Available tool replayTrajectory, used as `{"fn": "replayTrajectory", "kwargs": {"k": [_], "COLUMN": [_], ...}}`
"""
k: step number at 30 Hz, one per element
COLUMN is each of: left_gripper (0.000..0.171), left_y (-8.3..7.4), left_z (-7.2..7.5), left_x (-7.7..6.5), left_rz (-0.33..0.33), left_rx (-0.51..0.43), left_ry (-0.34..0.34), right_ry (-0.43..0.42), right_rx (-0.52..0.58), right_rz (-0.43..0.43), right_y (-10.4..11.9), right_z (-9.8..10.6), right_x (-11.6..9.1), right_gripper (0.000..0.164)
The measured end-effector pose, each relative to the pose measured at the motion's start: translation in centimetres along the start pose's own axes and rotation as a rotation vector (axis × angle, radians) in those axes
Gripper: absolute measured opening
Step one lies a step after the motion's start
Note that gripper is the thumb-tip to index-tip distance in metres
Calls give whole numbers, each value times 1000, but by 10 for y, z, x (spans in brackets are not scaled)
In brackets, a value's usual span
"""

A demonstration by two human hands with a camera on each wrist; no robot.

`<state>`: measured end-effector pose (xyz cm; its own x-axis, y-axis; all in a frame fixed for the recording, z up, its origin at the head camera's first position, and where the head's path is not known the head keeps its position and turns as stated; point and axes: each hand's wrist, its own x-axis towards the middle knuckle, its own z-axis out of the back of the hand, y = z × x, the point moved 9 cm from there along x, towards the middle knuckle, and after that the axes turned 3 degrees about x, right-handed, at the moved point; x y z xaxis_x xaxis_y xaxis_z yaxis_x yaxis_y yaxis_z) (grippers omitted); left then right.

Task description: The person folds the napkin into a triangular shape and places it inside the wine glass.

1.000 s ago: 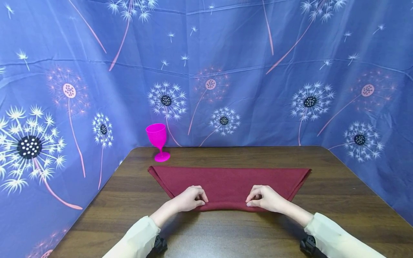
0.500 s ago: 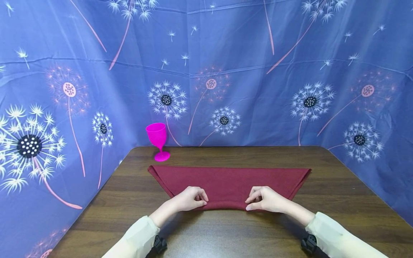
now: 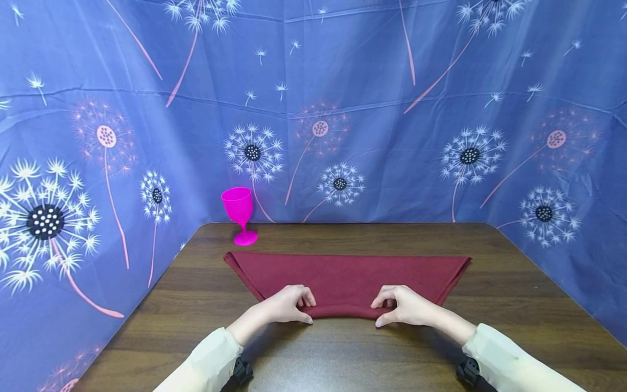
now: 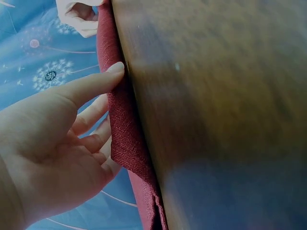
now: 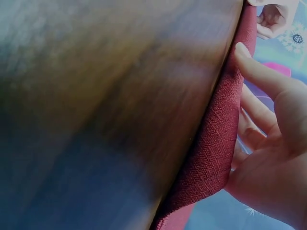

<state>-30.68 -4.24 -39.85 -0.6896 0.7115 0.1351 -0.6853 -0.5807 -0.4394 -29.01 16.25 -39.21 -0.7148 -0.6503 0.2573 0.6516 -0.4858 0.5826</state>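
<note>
Thumbs (image 4: pixel 113 70) are drawing back; left hand (image 3: pixel 288 305) and right hand (image 3: pixel 406 306) are pinching the cloth (image 3: pixel 340 280), partly hiding its rolled edge.

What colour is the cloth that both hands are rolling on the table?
The cloth is plain dark red, a maroon; the head view shows it best.

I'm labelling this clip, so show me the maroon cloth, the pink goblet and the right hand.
Maroon cloth (image 3: pixel 345 279): head view, on the middle of its upper face.
Pink goblet (image 3: pixel 240 214): head view, on the lower bowl.
Right hand (image 3: pixel 406 305): head view, on its back.
</note>
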Motion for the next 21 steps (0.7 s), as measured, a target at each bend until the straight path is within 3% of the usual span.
{"fn": "replayTrajectory", "kwargs": {"k": [21], "left_gripper": [12], "left_y": [-3], "left_z": [3], "left_x": [0], "left_rz": [-25], "left_rx": [59], "left_ry": [-25], "right_ry": [-7], "right_rx": [-26], "right_rz": [-8], "right_y": [-2], "right_z": [0], "right_x": [1], "right_gripper": [17]}}
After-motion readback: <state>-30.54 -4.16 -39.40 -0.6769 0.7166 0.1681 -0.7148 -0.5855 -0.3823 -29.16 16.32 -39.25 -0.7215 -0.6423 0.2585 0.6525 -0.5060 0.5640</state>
